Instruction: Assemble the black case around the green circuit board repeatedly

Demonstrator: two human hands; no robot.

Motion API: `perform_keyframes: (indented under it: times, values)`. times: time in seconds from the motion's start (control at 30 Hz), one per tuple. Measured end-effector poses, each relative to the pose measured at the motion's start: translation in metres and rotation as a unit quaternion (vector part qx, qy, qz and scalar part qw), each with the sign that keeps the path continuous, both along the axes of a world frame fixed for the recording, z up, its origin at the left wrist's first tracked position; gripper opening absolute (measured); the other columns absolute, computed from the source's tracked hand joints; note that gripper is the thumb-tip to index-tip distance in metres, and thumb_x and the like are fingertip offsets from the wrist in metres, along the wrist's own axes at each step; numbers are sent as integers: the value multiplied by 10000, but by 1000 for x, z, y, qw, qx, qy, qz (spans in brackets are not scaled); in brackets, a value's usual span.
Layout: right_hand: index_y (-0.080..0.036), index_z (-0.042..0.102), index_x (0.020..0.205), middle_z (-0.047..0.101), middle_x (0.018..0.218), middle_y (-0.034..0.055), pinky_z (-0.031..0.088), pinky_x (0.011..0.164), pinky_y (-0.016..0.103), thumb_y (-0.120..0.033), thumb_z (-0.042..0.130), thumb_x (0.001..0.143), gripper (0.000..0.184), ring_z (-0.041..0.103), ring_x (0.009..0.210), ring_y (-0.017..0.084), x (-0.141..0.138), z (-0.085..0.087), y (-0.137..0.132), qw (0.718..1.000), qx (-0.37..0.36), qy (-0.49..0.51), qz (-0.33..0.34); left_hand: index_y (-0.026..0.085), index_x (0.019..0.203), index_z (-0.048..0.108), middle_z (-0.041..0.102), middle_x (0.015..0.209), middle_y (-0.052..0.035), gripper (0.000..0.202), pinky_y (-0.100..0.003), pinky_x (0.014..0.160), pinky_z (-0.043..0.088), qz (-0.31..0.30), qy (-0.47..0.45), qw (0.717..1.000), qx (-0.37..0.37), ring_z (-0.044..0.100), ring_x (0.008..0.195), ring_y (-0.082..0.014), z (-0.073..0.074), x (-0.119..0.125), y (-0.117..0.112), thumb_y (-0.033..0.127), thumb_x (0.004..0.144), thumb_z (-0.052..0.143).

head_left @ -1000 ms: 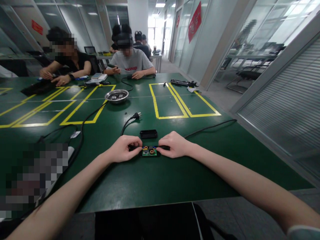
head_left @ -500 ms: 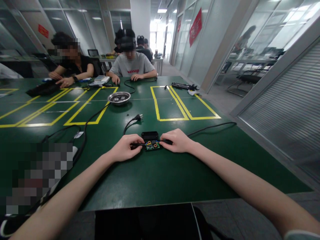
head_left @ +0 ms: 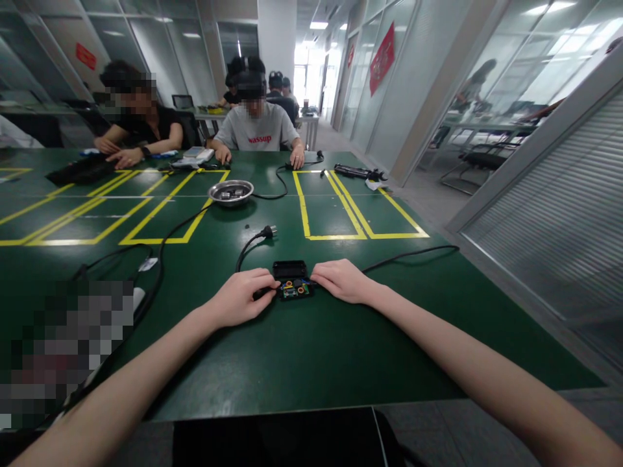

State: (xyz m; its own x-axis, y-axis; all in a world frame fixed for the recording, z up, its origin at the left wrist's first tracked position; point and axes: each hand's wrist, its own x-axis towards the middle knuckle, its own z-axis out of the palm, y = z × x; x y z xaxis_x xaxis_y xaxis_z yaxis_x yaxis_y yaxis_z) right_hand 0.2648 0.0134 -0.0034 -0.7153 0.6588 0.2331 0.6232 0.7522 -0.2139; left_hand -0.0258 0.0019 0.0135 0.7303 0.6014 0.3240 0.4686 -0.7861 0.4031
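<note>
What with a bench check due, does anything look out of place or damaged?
The adapter between the left hand and right hand lies open, its insides bare; a black cover sits just behind it.

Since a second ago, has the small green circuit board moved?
Yes, the green board slid forward, against the black rectangular plastic cover.

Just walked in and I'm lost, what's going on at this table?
A person works on a bare circuit board on the green table. The left hand pinches the cord at the board's left end; the right hand touches its right end. A black cover lies just behind it. Across the table sit a person in grey and one in black.
</note>
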Motion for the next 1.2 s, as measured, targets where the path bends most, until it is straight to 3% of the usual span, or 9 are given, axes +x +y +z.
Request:
perform_keyframes:
  times: [0.1,0.2,0.37,0.57,0.7,0.83,0.97,1.07,1.2]
  values:
    - [-186,603,801,661,773,41,343,661,264,-293,433,1067,334,605,718,164,-3,-3,-1,1000,6,-2,-24,188,929,676,680,870,-43,158,-259,639,483,-4,23,1000,13,637,696,-159,2,1,-4,301,961,570]
    - [-187,590,768,650,751,33,329,651,264,-272,475,1051,318,593,691,157,-5,-4,-3,999,1,3,-43,186,964,686,689,905,-64,214,-298,702,496,4,46,997,70,653,799,-203,0,2,-6,394,933,648]
    - [-185,593,742,644,723,20,316,628,258,-243,507,1040,316,587,661,144,-7,0,-7,999,1,12,-32,187,1017,692,695,945,-74,179,-333,755,487,25,82,985,148,630,862,-221,-4,2,-6,328,991,585]
    - [-184,619,765,627,709,18,305,614,278,-232,515,1027,287,552,638,143,-9,-5,-8,999,39,-17,6,190,1056,683,682,1001,-77,168,-333,786,492,30,80,986,145,632,904,-220,-7,1,-4,307,995,579]
    - [-197,573,720,598,734,33,357,677,297,-230,521,994,281,548,717,173,-6,-8,-6,998,65,8,-9,183,1044,693,683,1025,-92,178,-372,830,504,41,80,984,154,629,920,-238,-7,4,-6,327,964,625]
    - [-196,633,920,642,906,63,447,724,317,-271,586,921,88,586,793,202,-5,-10,-6,993,44,75,-80,187,963,710,672,1193,-138,208,-447,921,527,73,35,988,130,629,1088,-294,-8,9,-9,389,916,693]
    - [-202,619,1336,617,1358,150,510,940,460,-247,559,934,409,598,1123,294,-5,-11,-8,993,42,95,-61,202,934,699,582,1463,-173,241,-526,1061,493,90,4,993,70,568,1315,-350,-11,12,-10,411,843,775]
    - [-249,680,1314,649,1377,120,520,952,522,-209,510,967,389,593,1116,298,-4,-14,-8,995,37,83,-30,201,962,679,585,1480,-193,269,-529,1075,496,87,8,996,20,599,1317,-350,-13,10,-8,407,832,794]
    - [-244,752,1190,716,1252,114,557,930,509,-218,521,983,310,630,1064,276,-3,-18,-6,989,15,142,-31,212,980,680,635,1440,-148,163,-454,1069,528,57,-27,998,-26,654,1264,-294,-16,4,-4,312,871,749]
